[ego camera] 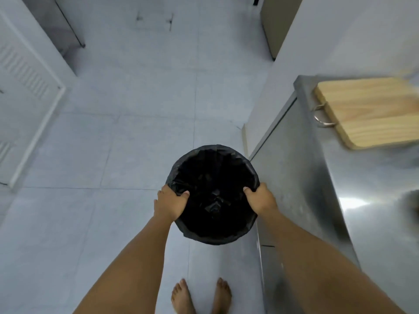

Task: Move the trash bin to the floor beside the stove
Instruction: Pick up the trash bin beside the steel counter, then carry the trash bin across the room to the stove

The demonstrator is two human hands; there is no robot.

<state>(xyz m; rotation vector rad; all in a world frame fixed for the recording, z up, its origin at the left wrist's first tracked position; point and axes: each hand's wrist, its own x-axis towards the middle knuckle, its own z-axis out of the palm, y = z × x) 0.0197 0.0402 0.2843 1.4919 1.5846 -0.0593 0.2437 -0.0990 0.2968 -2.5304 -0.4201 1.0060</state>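
Observation:
A round trash bin (213, 177) lined with a black plastic bag is seen from straight above, over the pale tiled floor. My left hand (170, 203) grips its left rim, fingers curled over the edge into the bag. On the right rim, my right hand (260, 199) holds the same way. The bin sits right against the front of a stainless steel counter (317, 200) on the right. Whether the bin rests on the floor or hangs above it cannot be told. No stove shows in the frame.
A wooden cutting board (371, 112) with a metal handle lies on the steel counter. A white louvred door (25, 87) is on the left, a metal cabinet (56, 21) at the top left. My bare feet (201, 295) stand on the floor tiles (113, 143).

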